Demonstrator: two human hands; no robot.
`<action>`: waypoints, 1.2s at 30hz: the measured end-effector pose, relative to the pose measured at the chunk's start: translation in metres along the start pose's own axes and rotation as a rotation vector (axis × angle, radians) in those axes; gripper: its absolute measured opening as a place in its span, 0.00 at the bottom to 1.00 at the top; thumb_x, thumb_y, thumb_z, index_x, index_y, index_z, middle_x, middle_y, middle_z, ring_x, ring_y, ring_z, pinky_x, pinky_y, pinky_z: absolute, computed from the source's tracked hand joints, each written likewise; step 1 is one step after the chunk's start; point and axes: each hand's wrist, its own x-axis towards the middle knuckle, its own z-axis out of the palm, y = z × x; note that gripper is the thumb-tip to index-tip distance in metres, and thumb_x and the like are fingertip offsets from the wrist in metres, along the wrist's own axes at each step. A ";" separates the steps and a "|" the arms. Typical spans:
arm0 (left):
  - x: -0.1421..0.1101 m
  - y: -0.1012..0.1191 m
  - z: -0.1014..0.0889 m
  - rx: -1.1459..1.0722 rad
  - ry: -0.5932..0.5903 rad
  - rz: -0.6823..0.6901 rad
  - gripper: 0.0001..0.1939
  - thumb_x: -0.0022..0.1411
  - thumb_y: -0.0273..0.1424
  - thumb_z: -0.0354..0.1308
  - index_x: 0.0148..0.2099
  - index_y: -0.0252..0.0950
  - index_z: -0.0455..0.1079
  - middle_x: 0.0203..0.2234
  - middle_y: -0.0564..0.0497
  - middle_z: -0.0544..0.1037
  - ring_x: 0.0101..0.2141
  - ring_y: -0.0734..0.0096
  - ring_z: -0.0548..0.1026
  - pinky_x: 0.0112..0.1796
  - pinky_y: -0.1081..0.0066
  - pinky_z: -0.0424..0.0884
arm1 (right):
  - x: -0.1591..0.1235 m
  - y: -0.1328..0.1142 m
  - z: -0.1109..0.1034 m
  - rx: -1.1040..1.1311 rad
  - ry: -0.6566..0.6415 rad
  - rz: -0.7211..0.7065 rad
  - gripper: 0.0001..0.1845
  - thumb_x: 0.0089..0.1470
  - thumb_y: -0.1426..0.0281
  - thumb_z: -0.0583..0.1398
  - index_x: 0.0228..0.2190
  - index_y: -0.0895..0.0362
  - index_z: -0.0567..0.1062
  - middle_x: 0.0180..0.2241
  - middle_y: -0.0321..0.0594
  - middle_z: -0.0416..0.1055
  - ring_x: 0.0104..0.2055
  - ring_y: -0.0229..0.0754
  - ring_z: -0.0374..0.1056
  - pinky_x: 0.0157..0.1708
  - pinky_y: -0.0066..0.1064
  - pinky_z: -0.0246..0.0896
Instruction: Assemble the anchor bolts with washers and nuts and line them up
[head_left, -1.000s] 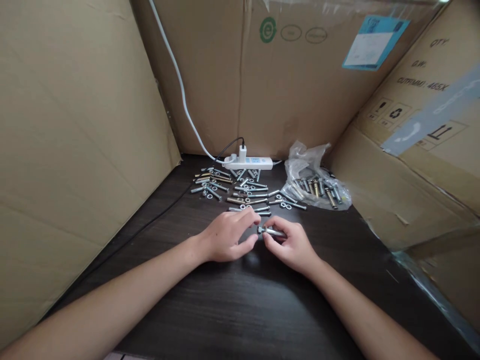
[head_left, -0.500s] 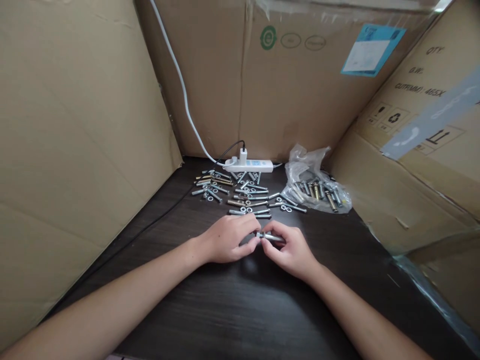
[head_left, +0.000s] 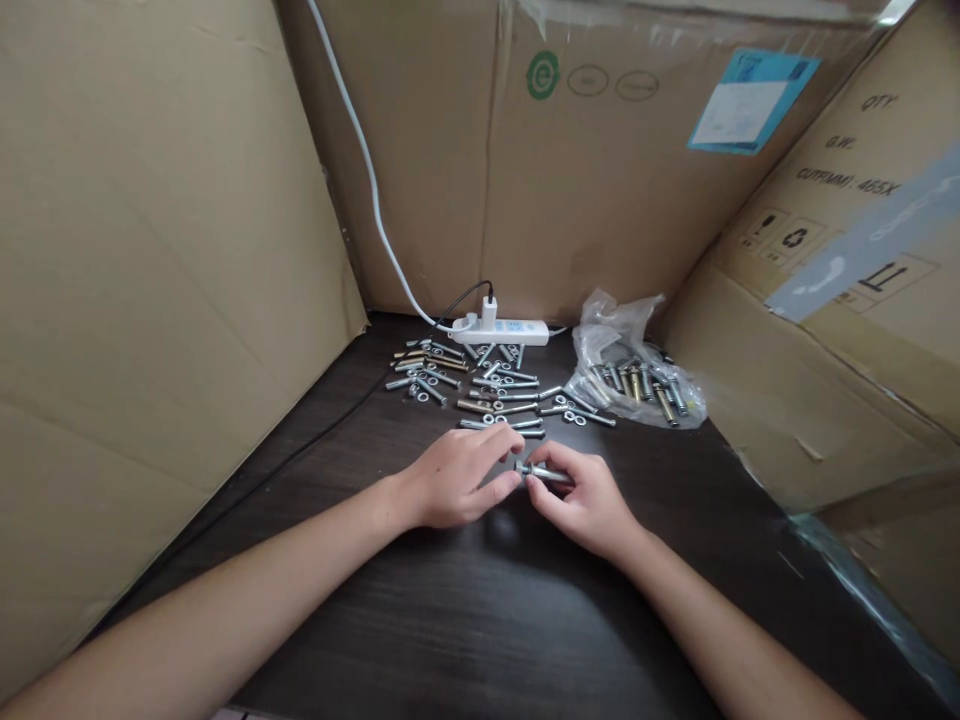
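Observation:
My right hand (head_left: 581, 497) pinches a silver expansion bolt (head_left: 549, 473) between thumb and fingers, its nut end pointing left. Close to that end is my left hand (head_left: 474, 478), its thumb and forefinger parted around the nut (head_left: 520, 467). The thumb tip lies very near the nut; I cannot tell if it touches. Just beyond my hands lie several loose bolts and sleeves (head_left: 506, 383), with washers (head_left: 500, 420) and nuts among them, some silver and some brass-coloured.
A clear plastic bag (head_left: 615, 325) holding several bolts lies at the back right. Behind the loose parts stands a white power strip (head_left: 525, 332). A black cable (head_left: 300, 447) crosses the dark table (head_left: 420, 620) on the left. Cardboard boxes (head_left: 420, 130) enclose three sides.
My left forefinger and thumb have spread apart from the nut. The right hand keeps its hold on the bolt. The view has shifted very slightly.

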 end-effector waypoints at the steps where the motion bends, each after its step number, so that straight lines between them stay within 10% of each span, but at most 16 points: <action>1: 0.000 0.000 0.000 -0.009 0.011 0.007 0.10 0.63 0.34 0.46 0.45 0.36 0.57 0.37 0.49 0.69 0.35 0.67 0.69 0.37 0.68 0.66 | 0.000 0.000 0.000 0.003 0.012 0.008 0.04 0.49 0.70 0.58 0.28 0.58 0.71 0.20 0.31 0.64 0.20 0.32 0.57 0.21 0.22 0.54; 24: 0.005 -0.003 0.005 0.097 -0.078 0.022 0.13 0.69 0.33 0.40 0.36 0.35 0.62 0.30 0.51 0.70 0.32 0.70 0.68 0.34 0.72 0.64 | 0.000 -0.002 0.000 -0.004 -0.007 0.000 0.04 0.50 0.70 0.57 0.27 0.58 0.70 0.19 0.31 0.64 0.20 0.32 0.56 0.21 0.22 0.52; 36: 0.000 -0.002 0.006 -0.006 0.038 0.044 0.11 0.61 0.29 0.48 0.47 0.37 0.55 0.38 0.49 0.68 0.35 0.68 0.69 0.36 0.69 0.67 | 0.000 -0.002 0.000 0.014 0.050 0.031 0.05 0.50 0.69 0.58 0.28 0.58 0.70 0.20 0.32 0.65 0.20 0.33 0.57 0.21 0.22 0.54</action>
